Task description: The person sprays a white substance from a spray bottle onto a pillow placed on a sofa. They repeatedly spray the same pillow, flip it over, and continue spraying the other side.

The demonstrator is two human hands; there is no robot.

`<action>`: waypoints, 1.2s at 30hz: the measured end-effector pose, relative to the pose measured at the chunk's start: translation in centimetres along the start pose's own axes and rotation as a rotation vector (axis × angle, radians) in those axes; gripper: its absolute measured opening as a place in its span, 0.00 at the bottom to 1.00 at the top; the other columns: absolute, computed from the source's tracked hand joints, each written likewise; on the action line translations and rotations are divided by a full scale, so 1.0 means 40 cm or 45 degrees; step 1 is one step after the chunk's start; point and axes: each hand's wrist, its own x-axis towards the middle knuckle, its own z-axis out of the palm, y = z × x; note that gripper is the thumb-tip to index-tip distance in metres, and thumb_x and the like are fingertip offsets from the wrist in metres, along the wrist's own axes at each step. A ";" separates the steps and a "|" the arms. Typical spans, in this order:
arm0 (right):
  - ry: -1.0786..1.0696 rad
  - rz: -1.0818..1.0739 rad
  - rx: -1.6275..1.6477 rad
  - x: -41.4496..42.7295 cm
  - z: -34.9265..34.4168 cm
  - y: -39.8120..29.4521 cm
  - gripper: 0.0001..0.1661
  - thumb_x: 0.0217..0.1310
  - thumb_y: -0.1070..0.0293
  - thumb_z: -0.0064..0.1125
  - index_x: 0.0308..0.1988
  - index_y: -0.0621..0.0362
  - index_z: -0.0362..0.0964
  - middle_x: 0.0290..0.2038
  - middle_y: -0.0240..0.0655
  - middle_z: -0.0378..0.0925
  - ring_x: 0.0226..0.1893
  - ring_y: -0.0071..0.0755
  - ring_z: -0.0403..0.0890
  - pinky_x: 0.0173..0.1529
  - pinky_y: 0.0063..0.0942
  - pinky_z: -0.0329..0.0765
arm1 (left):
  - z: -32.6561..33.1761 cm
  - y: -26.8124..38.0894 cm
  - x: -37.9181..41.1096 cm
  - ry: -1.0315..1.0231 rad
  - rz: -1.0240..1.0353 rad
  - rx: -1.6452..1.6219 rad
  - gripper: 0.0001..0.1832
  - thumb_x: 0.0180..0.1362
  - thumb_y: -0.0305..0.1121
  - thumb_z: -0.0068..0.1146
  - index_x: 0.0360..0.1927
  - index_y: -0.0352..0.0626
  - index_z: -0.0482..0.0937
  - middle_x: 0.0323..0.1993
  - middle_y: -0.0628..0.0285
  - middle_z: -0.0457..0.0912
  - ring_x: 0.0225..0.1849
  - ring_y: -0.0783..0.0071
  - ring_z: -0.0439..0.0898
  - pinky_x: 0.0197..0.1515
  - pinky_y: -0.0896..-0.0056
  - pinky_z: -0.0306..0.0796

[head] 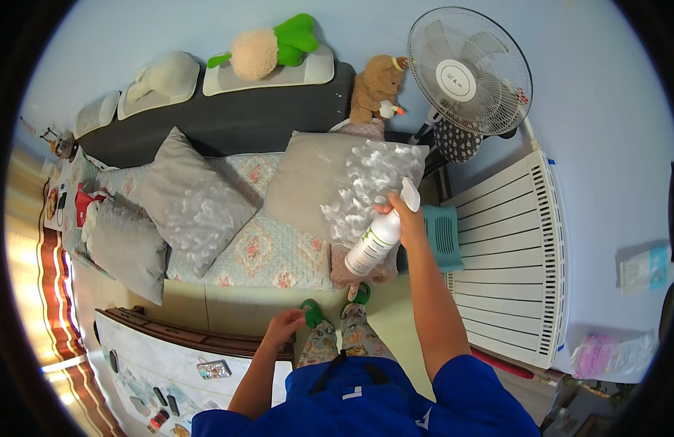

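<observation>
My right hand (407, 218) is closed around the neck of a white spray bottle (375, 243), its trigger head (410, 194) pointing away from me. The bottle is over the front right of a large gray cushion (304, 180), whose right half bears patches of white foam (364, 175). My left hand (285, 326) hangs low near my green slippers, its fingers loosely curled; whether it holds anything small cannot be told. Further left on the sofa, a second gray cushion (178, 164) has thinner foam on its lower part. A third gray cushion (126, 246) lies beside it, with no foam seen.
A standing fan (468, 71), a teal plastic stool (443, 237) and a white radiator (501, 262) are at the right. Plush toys (255, 53) sit along the sofa back (249, 120). A table (249, 377) with a phone (213, 369) and small items stands at lower left.
</observation>
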 end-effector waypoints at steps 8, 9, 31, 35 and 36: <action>-0.021 -0.021 0.030 -0.021 -0.048 -0.008 0.13 0.57 0.64 0.60 0.37 0.58 0.67 0.29 0.39 0.78 0.36 0.41 0.82 0.40 0.36 0.77 | 0.000 0.017 -0.007 -0.005 -0.046 -0.042 0.20 0.55 0.33 0.62 0.50 0.36 0.76 0.42 0.58 0.81 0.44 0.73 0.78 0.49 0.73 0.70; -0.005 -0.031 0.025 -0.027 -0.036 -0.016 0.12 0.57 0.64 0.60 0.37 0.58 0.68 0.28 0.38 0.77 0.35 0.41 0.82 0.40 0.36 0.77 | 0.001 0.020 -0.009 -0.001 -0.048 -0.033 0.20 0.55 0.33 0.62 0.50 0.36 0.76 0.42 0.58 0.81 0.44 0.73 0.78 0.49 0.73 0.70; -0.050 0.218 -0.149 -0.399 -0.083 0.120 0.10 0.56 0.71 0.59 0.37 0.61 0.68 0.30 0.35 0.76 0.37 0.35 0.81 0.43 0.30 0.74 | -0.026 -0.020 0.005 0.000 -0.051 0.005 0.21 0.55 0.36 0.62 0.49 0.36 0.76 0.42 0.58 0.81 0.44 0.73 0.77 0.48 0.71 0.70; -0.027 0.167 -0.115 -0.409 -0.110 0.133 0.11 0.57 0.70 0.60 0.38 0.61 0.67 0.33 0.36 0.76 0.38 0.33 0.81 0.44 0.29 0.74 | -0.006 0.029 0.002 -0.006 -0.054 0.056 0.21 0.55 0.36 0.62 0.49 0.37 0.76 0.42 0.60 0.81 0.45 0.73 0.77 0.49 0.72 0.70; 0.004 0.185 -0.110 -0.407 -0.110 0.129 0.11 0.57 0.70 0.60 0.38 0.61 0.67 0.33 0.36 0.76 0.38 0.33 0.81 0.44 0.29 0.74 | -0.003 0.039 -0.001 -0.002 -0.059 0.079 0.20 0.55 0.36 0.62 0.50 0.38 0.76 0.42 0.60 0.81 0.45 0.73 0.77 0.49 0.72 0.70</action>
